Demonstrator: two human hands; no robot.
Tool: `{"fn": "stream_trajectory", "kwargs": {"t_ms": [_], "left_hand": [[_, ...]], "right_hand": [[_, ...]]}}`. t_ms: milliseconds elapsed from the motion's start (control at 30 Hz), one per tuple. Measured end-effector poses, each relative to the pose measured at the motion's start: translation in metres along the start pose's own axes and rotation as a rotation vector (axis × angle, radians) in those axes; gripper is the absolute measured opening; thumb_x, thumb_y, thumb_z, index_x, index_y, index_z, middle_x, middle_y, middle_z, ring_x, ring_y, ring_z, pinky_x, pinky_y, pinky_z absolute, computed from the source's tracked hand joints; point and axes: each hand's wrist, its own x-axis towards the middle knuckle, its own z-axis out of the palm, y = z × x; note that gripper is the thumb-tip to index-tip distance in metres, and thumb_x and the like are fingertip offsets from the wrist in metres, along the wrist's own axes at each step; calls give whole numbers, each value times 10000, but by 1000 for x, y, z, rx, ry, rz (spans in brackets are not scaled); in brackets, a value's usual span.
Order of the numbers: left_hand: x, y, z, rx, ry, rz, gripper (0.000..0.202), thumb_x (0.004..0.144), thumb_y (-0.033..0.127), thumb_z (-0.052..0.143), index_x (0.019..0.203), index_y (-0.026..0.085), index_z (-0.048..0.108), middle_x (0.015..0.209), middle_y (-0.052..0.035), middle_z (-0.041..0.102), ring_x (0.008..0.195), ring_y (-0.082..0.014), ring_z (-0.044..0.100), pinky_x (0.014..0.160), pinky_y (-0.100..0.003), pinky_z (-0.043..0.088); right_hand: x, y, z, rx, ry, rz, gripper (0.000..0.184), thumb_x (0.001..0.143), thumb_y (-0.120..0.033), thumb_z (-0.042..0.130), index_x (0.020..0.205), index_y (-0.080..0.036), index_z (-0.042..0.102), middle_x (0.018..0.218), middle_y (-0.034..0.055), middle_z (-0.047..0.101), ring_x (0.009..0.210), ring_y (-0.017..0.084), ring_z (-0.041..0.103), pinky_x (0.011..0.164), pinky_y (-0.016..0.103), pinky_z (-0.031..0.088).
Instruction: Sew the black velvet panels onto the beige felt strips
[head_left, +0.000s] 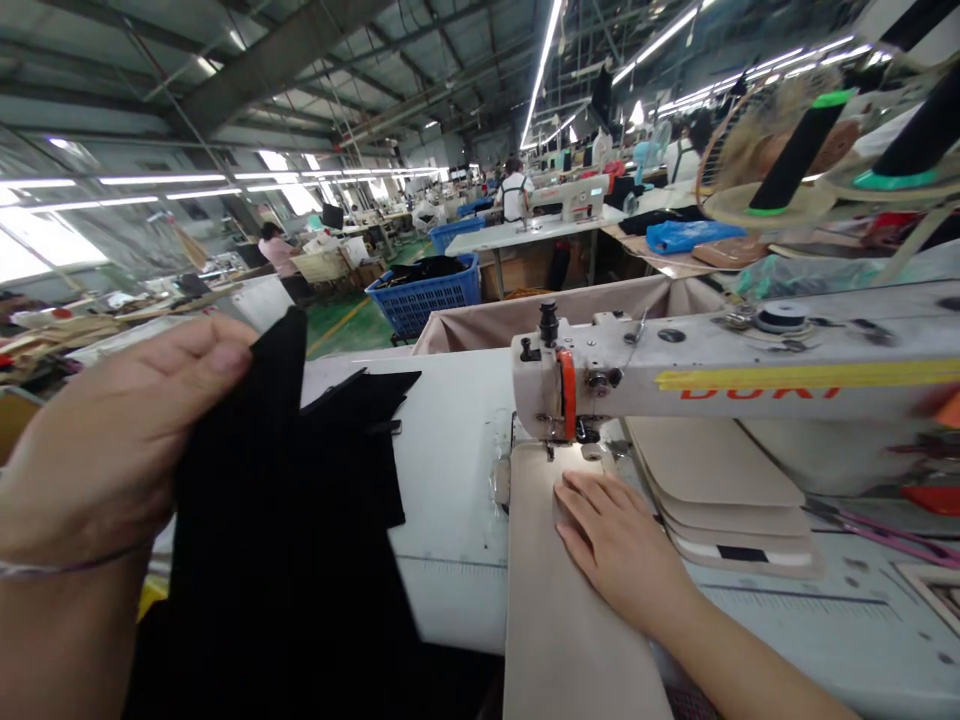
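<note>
My left hand [127, 430] is raised at the left, thumb and fingers pinched on the upper corner of a black fabric piece [277, 560] that hangs down. Behind it, more black fabric pieces [367, 400] lie on the machine table. My right hand [615, 540] rests flat, fingers stretched, on a long beige panel [555, 600]. The far end of that panel lies under the needle area of a white sewing machine [735, 360]. To the right of my right hand, a stack of rounded beige panels [720, 470] sits beneath the machine arm.
Pink-handled scissors [892, 535] lie at the right on the table. Black thread cones [799, 155] stand above the machine. Beyond the table are a beige cloth-lined trough [480, 325] and a blue crate [427, 297] of black material. Other people work farther off.
</note>
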Motion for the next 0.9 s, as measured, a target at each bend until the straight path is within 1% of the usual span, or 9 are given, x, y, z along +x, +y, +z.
{"fn": "stream_trajectory", "kwargs": {"t_ms": [33, 100, 200, 267, 300, 367, 467, 633, 900], "left_hand": [[4, 3, 6, -30, -69, 4, 397, 941, 429, 379, 1059, 91, 549, 723, 62, 554, 609, -50, 495, 685, -219, 384], [6, 3, 45, -33, -300, 83, 348, 890, 447, 490, 926, 115, 588, 722, 51, 563, 637, -81, 506, 656, -195, 380], [-2, -7, 143, -29, -596, 254, 244, 866, 377, 538, 783, 159, 607, 705, 28, 573, 684, -129, 521, 637, -215, 392], [-14, -17, 206, -38, -628, 237, 160, 853, 302, 557, 783, 164, 599, 713, 16, 596, 674, -141, 539, 612, -229, 392], [-19, -22, 230, -27, -600, 237, 111, 834, 268, 581, 790, 167, 597, 728, 11, 605, 682, -145, 549, 612, -233, 392], [-26, -27, 261, -13, -545, 244, 60, 811, 228, 610, 836, 174, 598, 775, 2, 625, 717, -155, 571, 625, -241, 396], [-26, -29, 276, 38, -485, 297, 68, 817, 246, 622, 840, 187, 598, 813, -8, 636, 740, -166, 583, 629, -251, 396], [-18, -29, 280, 103, -408, 318, 61, 830, 248, 615, 826, 194, 589, 828, -13, 643, 757, -173, 594, 650, -260, 412], [-16, -31, 288, 124, -376, 320, 40, 847, 240, 592, 846, 200, 588, 847, -17, 639, 788, -182, 602, 680, -275, 444]], "right_hand": [[0, 0, 0, -2, 1, -3, 406, 933, -329, 472, 1324, -222, 489, 1336, 53, 503, 1229, 253, 416, 1093, 473, 277], [-1, 0, 0, -8, 4, -7, 407, 931, -327, 477, 1323, -217, 488, 1332, 56, 507, 1226, 256, 421, 1088, 476, 284], [-2, 0, -1, -16, 0, -14, 383, 943, -312, 454, 1310, -209, 493, 1336, 57, 509, 1229, 253, 423, 1087, 478, 288], [-2, 0, -2, -19, -9, -15, 373, 956, -288, 419, 1311, -194, 486, 1346, 60, 503, 1234, 245, 422, 1092, 471, 284], [-2, 1, -2, -19, -14, -13, 376, 963, -276, 400, 1320, -185, 475, 1352, 61, 499, 1236, 240, 421, 1095, 466, 281], [-2, 1, -2, -20, -27, -9, 392, 973, -267, 376, 1348, -176, 446, 1366, 62, 489, 1241, 232, 418, 1101, 460, 277], [-1, 3, -2, -23, -45, -14, 420, 980, -304, 377, 1384, -195, 415, 1388, 54, 470, 1252, 234, 409, 1099, 465, 281], [1, 2, -2, -35, -44, -11, 485, 971, -380, 413, 1420, -200, 382, 1400, 64, 460, 1263, 249, 396, 1088, 471, 295], [2, 1, -3, -42, -40, 4, 532, 964, -408, 425, 1444, -193, 345, 1390, 73, 465, 1250, 249, 400, 1060, 465, 322]]}}
